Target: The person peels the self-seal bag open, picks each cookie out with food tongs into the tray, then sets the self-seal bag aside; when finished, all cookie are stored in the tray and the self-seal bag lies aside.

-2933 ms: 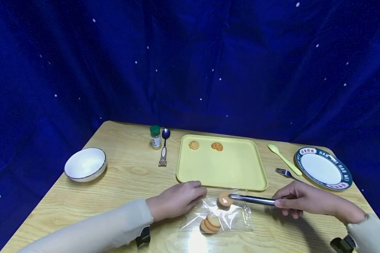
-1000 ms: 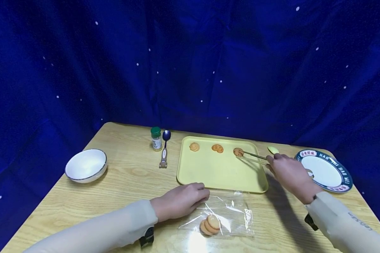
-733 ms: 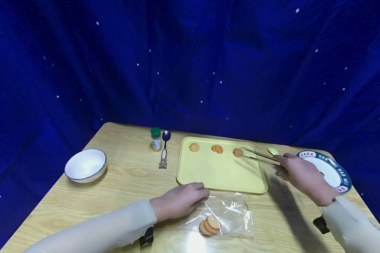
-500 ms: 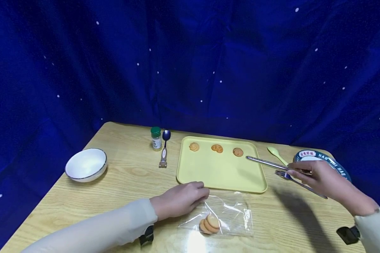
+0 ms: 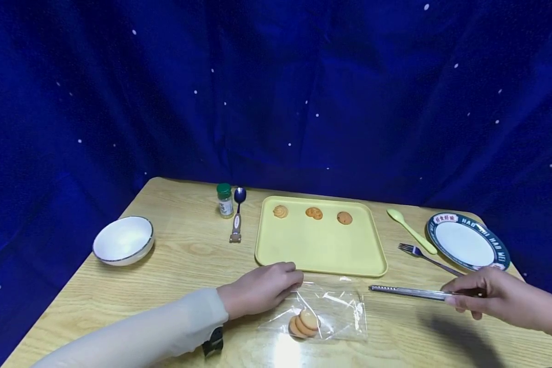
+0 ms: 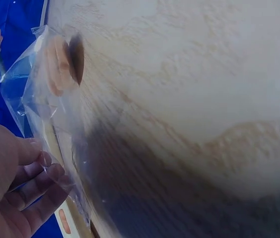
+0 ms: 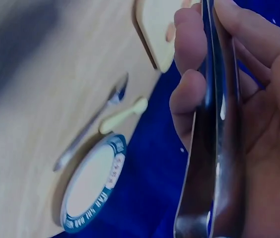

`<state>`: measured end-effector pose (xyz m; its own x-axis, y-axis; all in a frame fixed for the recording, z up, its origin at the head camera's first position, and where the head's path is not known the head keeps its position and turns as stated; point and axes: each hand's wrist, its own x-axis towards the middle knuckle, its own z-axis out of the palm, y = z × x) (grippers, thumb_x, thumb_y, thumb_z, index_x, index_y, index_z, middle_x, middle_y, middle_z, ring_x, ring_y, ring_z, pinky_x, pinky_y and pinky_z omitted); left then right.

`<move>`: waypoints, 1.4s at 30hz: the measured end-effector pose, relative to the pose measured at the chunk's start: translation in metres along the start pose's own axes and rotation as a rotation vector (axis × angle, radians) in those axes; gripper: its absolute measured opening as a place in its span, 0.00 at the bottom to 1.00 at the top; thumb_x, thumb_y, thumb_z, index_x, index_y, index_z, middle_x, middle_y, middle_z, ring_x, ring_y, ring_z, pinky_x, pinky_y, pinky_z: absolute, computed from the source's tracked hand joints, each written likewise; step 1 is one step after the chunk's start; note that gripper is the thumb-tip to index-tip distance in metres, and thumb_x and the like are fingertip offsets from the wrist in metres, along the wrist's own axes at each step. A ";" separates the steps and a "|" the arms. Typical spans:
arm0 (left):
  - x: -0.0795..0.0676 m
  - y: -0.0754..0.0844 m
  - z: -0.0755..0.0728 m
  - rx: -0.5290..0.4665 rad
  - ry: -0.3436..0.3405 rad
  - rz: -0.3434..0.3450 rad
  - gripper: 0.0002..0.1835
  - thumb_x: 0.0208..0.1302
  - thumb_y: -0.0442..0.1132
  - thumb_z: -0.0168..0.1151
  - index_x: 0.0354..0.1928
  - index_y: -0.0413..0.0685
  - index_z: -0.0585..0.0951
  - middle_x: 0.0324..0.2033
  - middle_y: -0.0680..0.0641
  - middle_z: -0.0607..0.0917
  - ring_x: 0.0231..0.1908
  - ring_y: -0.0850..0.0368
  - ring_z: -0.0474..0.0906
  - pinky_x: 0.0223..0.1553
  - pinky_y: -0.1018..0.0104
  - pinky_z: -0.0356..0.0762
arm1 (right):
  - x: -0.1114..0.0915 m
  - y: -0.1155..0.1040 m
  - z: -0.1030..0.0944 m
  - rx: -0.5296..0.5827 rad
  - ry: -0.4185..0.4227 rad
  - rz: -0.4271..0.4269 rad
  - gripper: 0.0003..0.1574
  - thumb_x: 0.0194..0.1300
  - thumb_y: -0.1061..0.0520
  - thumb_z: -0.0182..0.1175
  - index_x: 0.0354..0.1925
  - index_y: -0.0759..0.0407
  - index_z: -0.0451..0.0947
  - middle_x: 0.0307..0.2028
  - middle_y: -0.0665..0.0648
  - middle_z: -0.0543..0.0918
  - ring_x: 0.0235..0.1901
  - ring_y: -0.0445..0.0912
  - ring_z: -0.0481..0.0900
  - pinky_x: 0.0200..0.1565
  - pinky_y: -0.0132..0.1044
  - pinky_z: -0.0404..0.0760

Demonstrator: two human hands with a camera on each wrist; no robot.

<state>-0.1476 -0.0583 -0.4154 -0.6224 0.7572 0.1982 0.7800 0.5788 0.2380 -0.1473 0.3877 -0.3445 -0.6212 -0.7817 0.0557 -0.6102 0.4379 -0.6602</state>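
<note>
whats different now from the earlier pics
The speckled cookie went from the clear bag forward onto the tray, where the tongs released it; the right grip, still holding them, drew back and right. Unchanged: the left grip pinching the bag, three cookies inside, two other cookies on the tray.

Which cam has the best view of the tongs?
Head: the tongs show from their tips back to the right hand, which partly hides the rear. The right wrist view gives that rear part close up, tips out of frame. The left wrist view catches only a small, dim piece at upper left.
</note>
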 end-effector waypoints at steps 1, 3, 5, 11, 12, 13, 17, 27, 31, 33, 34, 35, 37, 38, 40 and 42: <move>0.000 0.000 0.000 0.000 -0.001 -0.003 0.05 0.72 0.40 0.54 0.35 0.53 0.75 0.28 0.58 0.74 0.28 0.69 0.69 0.29 0.81 0.70 | 0.001 0.000 0.004 0.024 -0.011 -0.021 0.22 0.61 0.75 0.56 0.45 0.51 0.81 0.23 0.48 0.79 0.19 0.35 0.75 0.19 0.23 0.69; -0.001 0.001 0.000 -0.004 -0.003 -0.012 0.05 0.71 0.39 0.54 0.35 0.54 0.75 0.28 0.58 0.73 0.29 0.69 0.69 0.29 0.81 0.70 | 0.002 0.001 0.013 0.072 -0.030 -0.058 0.23 0.62 0.75 0.56 0.45 0.52 0.80 0.22 0.51 0.78 0.18 0.36 0.75 0.19 0.22 0.70; -0.001 0.002 0.001 -0.008 -0.006 -0.019 0.05 0.71 0.39 0.54 0.35 0.54 0.74 0.28 0.58 0.73 0.29 0.69 0.68 0.29 0.81 0.69 | 0.005 0.002 0.022 0.112 -0.046 -0.087 0.23 0.62 0.76 0.55 0.45 0.52 0.80 0.21 0.53 0.77 0.17 0.37 0.74 0.18 0.21 0.70; -0.002 0.002 -0.001 -0.001 -0.001 -0.024 0.05 0.72 0.40 0.53 0.35 0.54 0.74 0.28 0.58 0.73 0.28 0.69 0.68 0.28 0.81 0.68 | 0.025 0.000 0.046 0.104 -0.052 -0.041 0.15 0.66 0.68 0.57 0.47 0.53 0.81 0.25 0.52 0.83 0.24 0.26 0.74 0.22 0.23 0.74; -0.002 0.001 -0.001 0.002 0.000 -0.023 0.05 0.72 0.40 0.53 0.35 0.54 0.74 0.28 0.58 0.73 0.28 0.69 0.68 0.27 0.81 0.68 | 0.029 -0.001 0.050 0.089 -0.053 -0.034 0.14 0.66 0.66 0.57 0.48 0.53 0.81 0.28 0.51 0.85 0.28 0.26 0.75 0.25 0.23 0.76; -0.002 0.001 0.000 0.007 0.001 -0.023 0.05 0.72 0.40 0.52 0.35 0.54 0.74 0.28 0.58 0.73 0.28 0.69 0.68 0.27 0.81 0.68 | 0.032 -0.001 0.053 0.077 -0.057 -0.025 0.14 0.66 0.65 0.58 0.48 0.53 0.81 0.32 0.51 0.87 0.32 0.26 0.77 0.28 0.24 0.77; -0.003 0.000 0.001 0.011 0.004 -0.021 0.05 0.72 0.40 0.52 0.35 0.55 0.74 0.28 0.58 0.73 0.28 0.69 0.68 0.28 0.81 0.68 | 0.042 0.000 0.065 0.082 -0.081 -0.014 0.15 0.65 0.61 0.61 0.51 0.54 0.81 0.42 0.50 0.88 0.40 0.28 0.79 0.34 0.27 0.80; -0.002 0.000 0.003 0.003 -0.005 -0.042 0.06 0.73 0.41 0.52 0.35 0.53 0.75 0.29 0.57 0.74 0.29 0.69 0.69 0.29 0.80 0.70 | 0.064 0.007 0.085 0.196 -0.145 -0.016 0.15 0.66 0.61 0.61 0.51 0.56 0.80 0.40 0.53 0.87 0.37 0.28 0.77 0.34 0.28 0.79; -0.002 0.000 0.002 0.010 -0.007 -0.035 0.06 0.73 0.41 0.52 0.35 0.53 0.75 0.29 0.57 0.75 0.29 0.69 0.70 0.29 0.79 0.71 | 0.068 0.008 0.088 0.232 -0.160 -0.024 0.15 0.66 0.61 0.61 0.51 0.56 0.80 0.40 0.54 0.88 0.35 0.28 0.77 0.32 0.29 0.80; -0.003 0.000 0.002 0.015 -0.006 -0.029 0.06 0.73 0.41 0.52 0.35 0.54 0.75 0.29 0.57 0.75 0.29 0.69 0.70 0.29 0.79 0.71 | 0.070 0.007 0.089 0.235 -0.160 -0.037 0.14 0.65 0.61 0.61 0.50 0.56 0.81 0.39 0.54 0.88 0.36 0.28 0.78 0.32 0.29 0.81; -0.003 0.000 0.002 0.019 -0.007 -0.028 0.06 0.73 0.41 0.52 0.35 0.54 0.75 0.29 0.57 0.75 0.29 0.69 0.70 0.30 0.79 0.72 | 0.070 0.006 0.089 0.230 -0.156 -0.042 0.14 0.65 0.61 0.61 0.50 0.56 0.81 0.39 0.54 0.88 0.36 0.28 0.78 0.32 0.29 0.81; -0.003 0.000 0.002 0.023 -0.006 -0.026 0.05 0.72 0.41 0.53 0.35 0.54 0.75 0.29 0.58 0.75 0.29 0.69 0.70 0.30 0.79 0.72 | 0.071 0.006 0.089 0.211 -0.145 -0.048 0.14 0.65 0.60 0.62 0.50 0.55 0.82 0.39 0.53 0.88 0.36 0.28 0.79 0.33 0.29 0.81; -0.004 -0.001 0.001 0.031 -0.006 -0.027 0.05 0.72 0.41 0.53 0.35 0.54 0.75 0.29 0.57 0.75 0.29 0.68 0.71 0.30 0.79 0.72 | 0.071 0.005 0.089 0.184 -0.125 -0.056 0.14 0.64 0.59 0.63 0.49 0.55 0.82 0.40 0.52 0.89 0.37 0.29 0.80 0.34 0.29 0.81; -0.004 -0.001 0.001 0.034 -0.007 -0.030 0.05 0.72 0.41 0.53 0.35 0.54 0.75 0.29 0.57 0.75 0.29 0.68 0.71 0.30 0.79 0.73 | 0.071 0.004 0.089 0.175 -0.118 -0.057 0.13 0.64 0.59 0.63 0.49 0.55 0.83 0.39 0.52 0.89 0.37 0.29 0.80 0.33 0.29 0.81; -0.005 -0.001 0.001 0.036 -0.011 -0.037 0.06 0.72 0.42 0.53 0.35 0.54 0.75 0.29 0.57 0.75 0.29 0.68 0.71 0.30 0.79 0.73 | 0.071 0.004 0.088 0.173 -0.111 -0.054 0.13 0.64 0.59 0.63 0.48 0.55 0.83 0.39 0.52 0.89 0.36 0.29 0.79 0.32 0.29 0.81; -0.005 -0.001 0.000 0.035 -0.016 -0.041 0.06 0.72 0.42 0.53 0.35 0.54 0.75 0.29 0.57 0.75 0.29 0.68 0.70 0.30 0.78 0.73 | 0.070 0.004 0.088 0.197 -0.119 -0.046 0.13 0.65 0.60 0.62 0.48 0.56 0.82 0.37 0.53 0.89 0.33 0.27 0.77 0.29 0.28 0.80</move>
<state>-0.1453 -0.0626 -0.4171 -0.6533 0.7369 0.1739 0.7556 0.6198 0.2122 -0.1495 0.2958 -0.4092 -0.5250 -0.8511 0.0081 -0.5215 0.3141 -0.7933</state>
